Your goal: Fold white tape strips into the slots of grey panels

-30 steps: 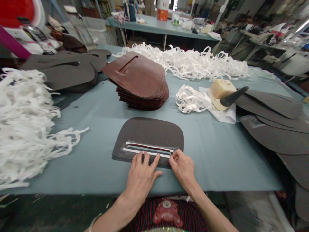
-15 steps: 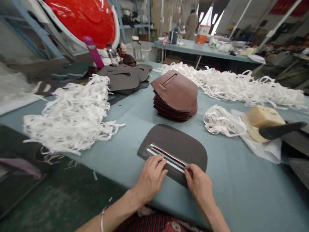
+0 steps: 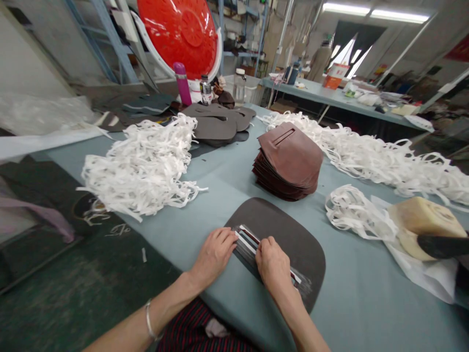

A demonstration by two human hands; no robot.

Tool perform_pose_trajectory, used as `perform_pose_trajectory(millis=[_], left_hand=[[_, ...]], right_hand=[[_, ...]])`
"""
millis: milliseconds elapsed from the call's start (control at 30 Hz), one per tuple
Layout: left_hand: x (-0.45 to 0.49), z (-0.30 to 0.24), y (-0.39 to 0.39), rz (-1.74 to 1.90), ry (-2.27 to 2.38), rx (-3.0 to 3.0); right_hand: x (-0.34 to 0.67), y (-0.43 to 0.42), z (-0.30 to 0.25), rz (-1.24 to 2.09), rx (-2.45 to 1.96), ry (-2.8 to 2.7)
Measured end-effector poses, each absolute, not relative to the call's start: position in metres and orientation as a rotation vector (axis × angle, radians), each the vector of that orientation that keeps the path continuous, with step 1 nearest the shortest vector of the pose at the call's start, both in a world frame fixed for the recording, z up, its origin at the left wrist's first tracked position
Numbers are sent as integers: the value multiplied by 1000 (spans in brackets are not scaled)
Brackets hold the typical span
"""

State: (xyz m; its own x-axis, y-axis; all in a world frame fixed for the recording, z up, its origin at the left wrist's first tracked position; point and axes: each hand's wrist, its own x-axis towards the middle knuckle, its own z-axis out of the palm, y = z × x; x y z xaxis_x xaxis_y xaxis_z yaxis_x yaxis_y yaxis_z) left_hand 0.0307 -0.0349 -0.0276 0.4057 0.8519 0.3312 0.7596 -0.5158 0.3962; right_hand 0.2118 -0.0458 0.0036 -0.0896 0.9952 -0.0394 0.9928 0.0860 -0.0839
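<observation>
Touching the slotted grey panel (image 3: pixel 284 227): left hand (image 3: pixel 215 252) half-open, right hand (image 3: pixel 274 266) curled.

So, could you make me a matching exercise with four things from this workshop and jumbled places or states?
Things:
1. Purple cylindrical flask
2. Silver-coloured bangle
3. Flat dark-grey rounded panel
4. Reddish-brown leathery sheets

Places or states:
A. Beneath the right hand
B. Stacked on the blue-grey table covering
C. In front of the glossy red disc
D. Around the left forearm

Pairs: 1-C, 2-D, 3-A, 4-B
</observation>
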Motion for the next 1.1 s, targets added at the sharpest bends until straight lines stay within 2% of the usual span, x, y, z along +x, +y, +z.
perform_pose_trajectory(millis=[167, 500, 867, 1100], left_hand=[[30, -26, -35, 768, 1436, 2461], [30, -22, -37, 757, 1457, 2422], [29, -24, -37, 736, 1466, 2423], [28, -29, -36, 732, 1448, 2475]], right_hand=[[211, -50, -2, 47, -2026, -2262], [205, -46, 5, 71, -2054, -2303], [189, -44, -6, 279, -1770, -2169], [185, -56, -18, 9, -1585, -2297]])
